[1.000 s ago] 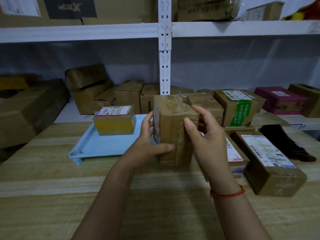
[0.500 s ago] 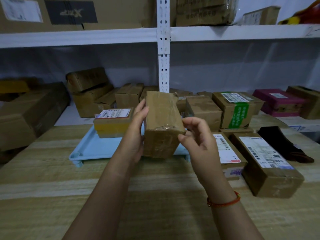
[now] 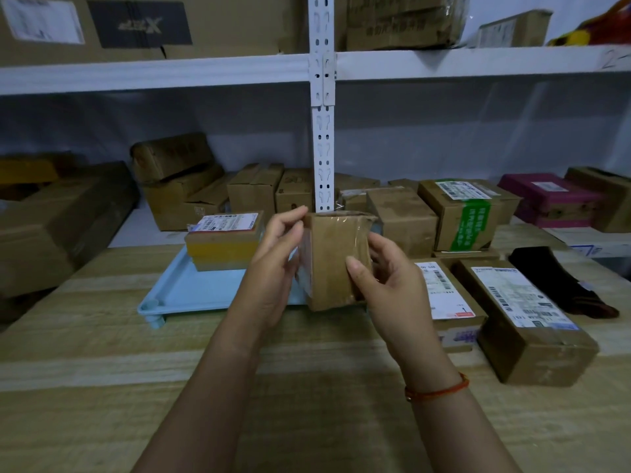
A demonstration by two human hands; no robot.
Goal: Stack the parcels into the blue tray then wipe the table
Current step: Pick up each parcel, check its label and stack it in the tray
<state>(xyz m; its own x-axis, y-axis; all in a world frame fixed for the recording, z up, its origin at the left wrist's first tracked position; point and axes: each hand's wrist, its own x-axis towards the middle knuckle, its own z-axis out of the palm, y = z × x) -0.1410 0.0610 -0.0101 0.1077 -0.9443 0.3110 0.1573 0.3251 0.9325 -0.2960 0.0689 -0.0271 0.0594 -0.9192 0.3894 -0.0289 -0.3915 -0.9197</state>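
Observation:
Both hands hold a brown taped cardboard parcel point(image 3: 336, 257) upright above the right front part of the blue tray point(image 3: 205, 291). My left hand point(image 3: 276, 264) presses its left side, my right hand point(image 3: 389, 278) grips its right side and front. On the tray's far left sits a stack of two flat parcels point(image 3: 223, 242), the top one with a white label. Right of my hands, two labelled parcels lie on the wooden table: a flat one point(image 3: 447, 302) and a longer brown one point(image 3: 526, 319).
A dark cloth point(image 3: 560, 285) lies at the table's right. Behind stand more boxes, one with green tape point(image 3: 467, 213) and a plain one point(image 3: 403, 216). A white shelf post point(image 3: 322, 131) rises behind the tray. Large cartons point(image 3: 61, 220) crowd the left.
The parcel has been turned in my hands and carried forward and right, and it is now over the tray's right front edge. My right hand has shifted onto its front face.

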